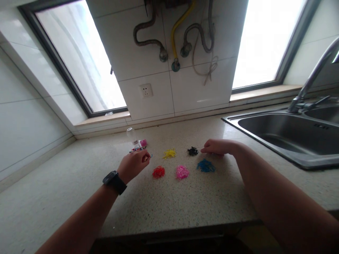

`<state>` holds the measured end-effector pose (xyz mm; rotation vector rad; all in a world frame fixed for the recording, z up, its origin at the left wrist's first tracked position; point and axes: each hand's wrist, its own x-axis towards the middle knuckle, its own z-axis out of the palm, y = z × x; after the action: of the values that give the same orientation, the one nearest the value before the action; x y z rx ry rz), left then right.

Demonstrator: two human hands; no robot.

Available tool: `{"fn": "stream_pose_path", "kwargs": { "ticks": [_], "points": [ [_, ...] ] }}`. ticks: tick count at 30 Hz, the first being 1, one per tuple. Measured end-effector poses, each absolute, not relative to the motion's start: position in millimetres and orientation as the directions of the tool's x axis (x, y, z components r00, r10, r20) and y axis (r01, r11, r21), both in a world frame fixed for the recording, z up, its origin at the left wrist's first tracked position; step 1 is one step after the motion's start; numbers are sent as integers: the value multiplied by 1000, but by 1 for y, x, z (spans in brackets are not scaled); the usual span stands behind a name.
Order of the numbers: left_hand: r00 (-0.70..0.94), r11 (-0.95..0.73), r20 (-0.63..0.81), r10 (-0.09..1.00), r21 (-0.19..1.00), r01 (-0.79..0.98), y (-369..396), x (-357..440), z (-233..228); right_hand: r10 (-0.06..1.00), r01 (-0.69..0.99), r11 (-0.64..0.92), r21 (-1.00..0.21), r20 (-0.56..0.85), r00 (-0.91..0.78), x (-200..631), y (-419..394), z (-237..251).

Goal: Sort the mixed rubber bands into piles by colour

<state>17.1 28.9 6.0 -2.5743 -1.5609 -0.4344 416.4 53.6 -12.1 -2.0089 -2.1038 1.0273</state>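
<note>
My left hand point(136, 164), with a black watch on its wrist, is curled closed. A small blue rubber band point(151, 156) pokes out at its fingertips. Just behind it lies a mixed-colour heap of rubber bands point(137, 149), partly hidden by the hand. My right hand point(217, 146) is closed low over the counter, its fingertips right beside the black rubber bands point(193, 151); what it pinches, if anything, is hidden. Separate small piles hold yellow rubber bands point(169, 153), red rubber bands point(158, 172), pink rubber bands point(182, 172) and blue rubber bands point(206, 165).
A clear plastic container point(130, 134) and a pink item point(143, 143) are behind my left hand. A steel sink point(265, 137) with a faucet point(304, 86) is set into the speckled counter point(159, 208) at the right. Hoses and a socket point(146, 90) are on the tiled wall.
</note>
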Motion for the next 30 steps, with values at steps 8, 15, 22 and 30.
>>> {"fn": "stream_pose_path", "kwargs": {
  "ticks": [8,15,22,30],
  "points": [
    [494,-567,280,823,360,741,-4,81,11,920,883,-20,-468,-355,-167,418,58,-17],
    [557,-599,223,800,338,726,-16,142,15,929,869,-1,-495,-321,-182,416,58,-18],
    [587,-610,166,792,188,770,-24,185,-1,935,868,7,-497,-305,-183,412,54,-14],
    [684,-702,161,711,192,685,-33,178,0,928,873,38,-486,-307,-212,413,55,-15]
  ]
}}
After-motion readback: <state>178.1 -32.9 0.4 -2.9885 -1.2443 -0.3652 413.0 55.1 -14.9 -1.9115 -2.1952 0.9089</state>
